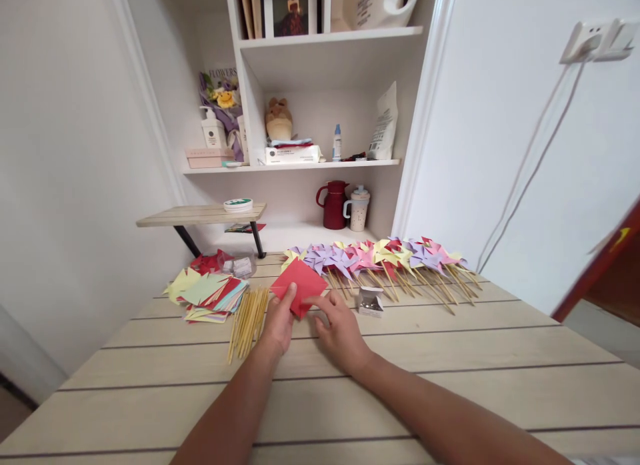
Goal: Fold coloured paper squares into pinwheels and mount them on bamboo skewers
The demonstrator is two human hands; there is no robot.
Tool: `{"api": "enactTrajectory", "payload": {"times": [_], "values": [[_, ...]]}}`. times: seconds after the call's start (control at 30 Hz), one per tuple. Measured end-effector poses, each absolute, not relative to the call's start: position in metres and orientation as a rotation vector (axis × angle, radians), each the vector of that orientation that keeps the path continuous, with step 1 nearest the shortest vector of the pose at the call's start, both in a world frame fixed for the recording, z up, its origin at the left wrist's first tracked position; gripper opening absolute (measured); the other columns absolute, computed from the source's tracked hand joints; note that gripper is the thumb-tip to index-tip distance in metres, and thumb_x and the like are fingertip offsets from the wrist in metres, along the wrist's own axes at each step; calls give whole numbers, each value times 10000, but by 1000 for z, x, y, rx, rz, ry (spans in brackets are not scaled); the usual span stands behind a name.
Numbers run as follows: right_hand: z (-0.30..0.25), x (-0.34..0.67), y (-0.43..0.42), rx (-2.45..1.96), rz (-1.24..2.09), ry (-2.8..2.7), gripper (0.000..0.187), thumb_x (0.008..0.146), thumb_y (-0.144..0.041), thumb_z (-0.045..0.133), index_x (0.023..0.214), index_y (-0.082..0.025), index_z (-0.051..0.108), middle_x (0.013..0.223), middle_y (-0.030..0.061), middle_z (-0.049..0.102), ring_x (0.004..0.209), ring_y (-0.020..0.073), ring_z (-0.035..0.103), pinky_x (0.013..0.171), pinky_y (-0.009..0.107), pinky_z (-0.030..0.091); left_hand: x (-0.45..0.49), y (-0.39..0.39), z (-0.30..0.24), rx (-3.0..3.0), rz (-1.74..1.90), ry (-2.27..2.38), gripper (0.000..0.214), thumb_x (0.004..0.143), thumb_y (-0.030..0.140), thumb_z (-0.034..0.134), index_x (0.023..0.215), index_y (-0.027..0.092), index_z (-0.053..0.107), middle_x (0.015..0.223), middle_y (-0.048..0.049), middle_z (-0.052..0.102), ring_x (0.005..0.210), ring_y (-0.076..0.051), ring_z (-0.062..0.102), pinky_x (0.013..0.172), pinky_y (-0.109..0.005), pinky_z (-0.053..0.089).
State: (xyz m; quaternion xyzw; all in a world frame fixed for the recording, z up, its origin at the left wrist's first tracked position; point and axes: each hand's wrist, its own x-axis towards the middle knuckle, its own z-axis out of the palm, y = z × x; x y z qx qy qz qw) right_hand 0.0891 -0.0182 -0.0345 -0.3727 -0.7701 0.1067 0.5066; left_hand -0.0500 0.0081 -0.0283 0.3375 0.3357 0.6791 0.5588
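Note:
A square of red paper (pixel 301 278) is turned corner-up above the table, with slits running in from its corners. My left hand (pixel 281 318) grips it at the lower left, thumb on top and the other fingers hidden beneath. At the paper's lower right edge, the outstretched index finger of my right hand (pixel 340 328) touches it; the thumb stands apart, and nothing shows in that hand. Left of my hands lies a bundle of thin wooden sticks (pixel 250 321), beside a stack of coloured paper sheets (pixel 213 295). A small open box (pixel 370 301) with small shiny pieces stands to the right.
Several finished paper pinwheels (pixel 380 255) on sticks lie in a row along the table's back right. At the back left are a small raised shelf (pixel 200 215) and a clear container (pixel 243 266). Behind stand a red jug (pixel 334 205) and a tumbler (pixel 359 210).

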Motion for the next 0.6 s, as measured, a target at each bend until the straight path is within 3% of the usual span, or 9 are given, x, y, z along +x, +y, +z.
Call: {"api": "enactTrajectory", "payload": {"times": [0.2,0.43,0.6], "values": [[-46,89,-8,-1000,256,-1870,481,739,-37,523,1122,-299,650,930,37,621,777,209,595,719,305,476,-51,10,-28,728,1614,760,397,701,410,830,968,134,729,1010,-108,770,880,-214,723,812,-316,542],[-43,93,1,-918,341,-1800,403,786,-68,517,1092,-276,675,1001,62,658,888,231,617,768,338,493,-44,4,-29,761,1521,741,442,754,447,781,1062,136,718,1099,-137,749,976,-240,707,832,-323,538],[-40,94,3,-909,401,-1709,282,793,-127,590,1018,-245,712,898,61,640,764,214,577,695,325,474,-43,4,-27,775,1513,762,460,745,475,782,1066,151,723,1067,-118,756,963,-239,702,803,-318,527]]}}
